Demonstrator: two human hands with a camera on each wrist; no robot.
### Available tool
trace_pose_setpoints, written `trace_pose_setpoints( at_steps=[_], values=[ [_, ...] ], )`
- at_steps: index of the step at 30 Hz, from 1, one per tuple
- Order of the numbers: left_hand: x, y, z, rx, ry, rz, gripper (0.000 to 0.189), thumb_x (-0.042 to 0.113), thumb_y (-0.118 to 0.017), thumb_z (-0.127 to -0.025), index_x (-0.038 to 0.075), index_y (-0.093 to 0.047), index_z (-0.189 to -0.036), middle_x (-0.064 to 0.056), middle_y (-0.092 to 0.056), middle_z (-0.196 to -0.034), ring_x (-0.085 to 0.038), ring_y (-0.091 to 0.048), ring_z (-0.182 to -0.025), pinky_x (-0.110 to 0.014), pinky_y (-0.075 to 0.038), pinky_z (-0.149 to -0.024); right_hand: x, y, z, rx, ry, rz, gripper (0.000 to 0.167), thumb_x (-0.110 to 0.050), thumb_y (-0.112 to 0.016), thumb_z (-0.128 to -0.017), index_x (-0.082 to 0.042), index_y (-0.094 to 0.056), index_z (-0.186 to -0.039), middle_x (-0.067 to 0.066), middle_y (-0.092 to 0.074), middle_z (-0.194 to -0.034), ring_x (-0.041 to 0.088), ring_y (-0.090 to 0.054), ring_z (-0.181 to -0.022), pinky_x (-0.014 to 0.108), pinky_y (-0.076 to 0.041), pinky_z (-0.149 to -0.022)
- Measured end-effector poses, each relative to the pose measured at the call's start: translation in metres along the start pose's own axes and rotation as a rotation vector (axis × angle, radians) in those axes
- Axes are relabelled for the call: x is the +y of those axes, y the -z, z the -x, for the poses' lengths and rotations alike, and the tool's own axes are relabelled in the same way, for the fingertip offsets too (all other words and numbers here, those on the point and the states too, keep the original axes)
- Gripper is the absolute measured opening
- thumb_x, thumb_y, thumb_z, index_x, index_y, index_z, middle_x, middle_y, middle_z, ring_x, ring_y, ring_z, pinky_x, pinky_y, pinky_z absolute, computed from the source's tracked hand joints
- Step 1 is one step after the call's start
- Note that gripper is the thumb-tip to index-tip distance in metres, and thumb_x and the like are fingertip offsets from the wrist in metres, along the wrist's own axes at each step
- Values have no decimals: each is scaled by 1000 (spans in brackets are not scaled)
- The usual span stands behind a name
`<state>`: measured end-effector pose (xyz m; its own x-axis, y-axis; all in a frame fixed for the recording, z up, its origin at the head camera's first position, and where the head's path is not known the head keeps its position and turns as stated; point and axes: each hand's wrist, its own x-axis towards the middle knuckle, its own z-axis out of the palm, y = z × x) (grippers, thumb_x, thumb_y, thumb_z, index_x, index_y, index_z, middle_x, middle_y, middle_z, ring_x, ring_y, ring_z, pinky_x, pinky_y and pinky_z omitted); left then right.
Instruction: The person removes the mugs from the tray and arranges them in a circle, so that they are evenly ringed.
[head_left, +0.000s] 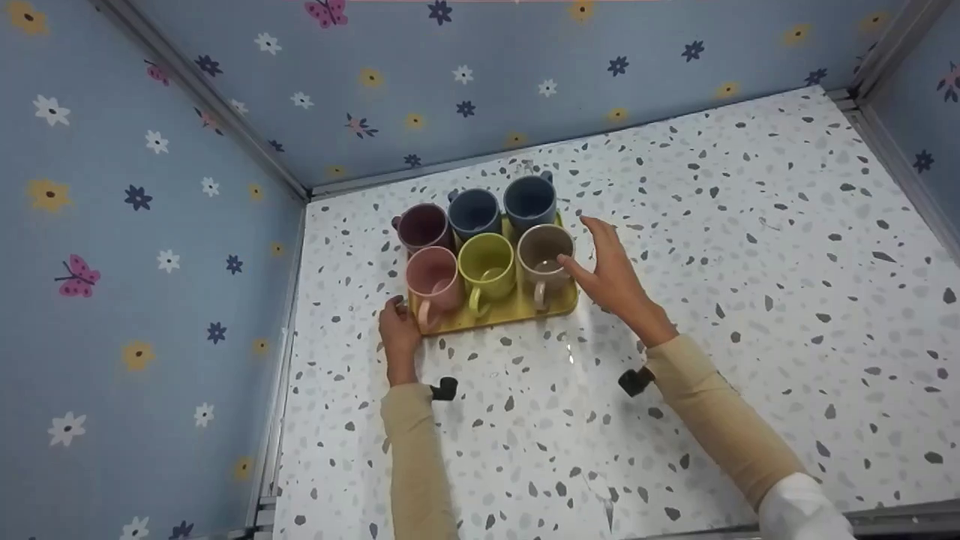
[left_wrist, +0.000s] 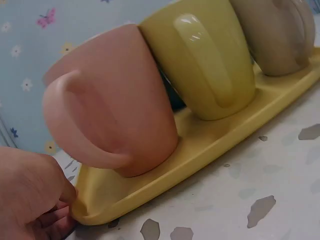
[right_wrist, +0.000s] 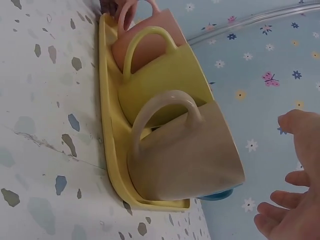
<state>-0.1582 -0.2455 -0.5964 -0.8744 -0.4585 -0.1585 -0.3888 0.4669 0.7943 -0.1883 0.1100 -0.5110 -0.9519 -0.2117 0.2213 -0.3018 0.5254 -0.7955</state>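
Observation:
A yellow tray (head_left: 517, 309) carries two rows of mugs, all upright. Along the front stand a pink mug (head_left: 433, 277), a yellow-green mug (head_left: 487, 266) and a beige mug (head_left: 545, 259), handles facing the person. Behind them are a maroon mug (head_left: 424, 227) and two blue mugs, one in the middle (head_left: 475, 213) and one at the right (head_left: 530, 201). My left hand (head_left: 400, 330) grips the tray's front left corner, its fingers curled at the edge in the left wrist view. Beside the beige mug, my right hand (head_left: 615, 277) is spread with fingers apart, its thumb overlapping the rim.
The tray rests on a white speckled table (head_left: 735, 300). Blue patterned panels (head_left: 465, 82) rise behind and at both sides, with a metal frame strip (head_left: 285, 352) along the table's left edge. Black wrist cameras (head_left: 636, 381) stick out from both sleeves.

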Motion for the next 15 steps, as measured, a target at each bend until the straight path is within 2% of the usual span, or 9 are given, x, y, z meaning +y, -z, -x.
trace_pose_setpoints(
  at_steps=[4, 9, 11, 15],
  values=[
    [0, -5, -9, 9, -19, -33, 43, 0, -51, -88, -6, -52, -130, -25, -59, -109, -32, -56, -99, -43, -45, -90, -1, -13, -3, 13, -20, 24, 74, -36, -65, -89, 0, -31, -145, 20, -34, -147, 32, -33, -137, 47, -27, -112],
    [2, -5, -11, 9, -21, -30, 48, 17, -66, -84, -2, -55, -126, -23, -61, -107, -32, -58, -98, -42, -46, -89, 1, -24, -5, -18, -31, 5, 82, -41, -66, -87, 0, -28, -147, 21, -33, -148, 31, -33, -137, 45, -26, -113],
    [2, -4, -11, -3, -14, -39, 49, 19, -66, -85, -1, -55, -128, -23, -60, -109, -31, -57, -100, -42, -45, -91, 1, -28, -6, -28, -30, -14, 84, -42, -68, -86, -3, -27, -147, 20, -33, -147, 31, -35, -136, 45, -28, -112],
    [1, -1, -10, -26, 9, -37, 43, 10, -57, -87, 2, -54, -129, -21, -61, -109, -31, -57, -100, -41, -44, -90, 2, -37, -8, -39, -29, -22, 88, -41, -72, -82, -8, -25, -149, 19, -34, -145, 31, -38, -132, 46, -31, -110]
  ],
)
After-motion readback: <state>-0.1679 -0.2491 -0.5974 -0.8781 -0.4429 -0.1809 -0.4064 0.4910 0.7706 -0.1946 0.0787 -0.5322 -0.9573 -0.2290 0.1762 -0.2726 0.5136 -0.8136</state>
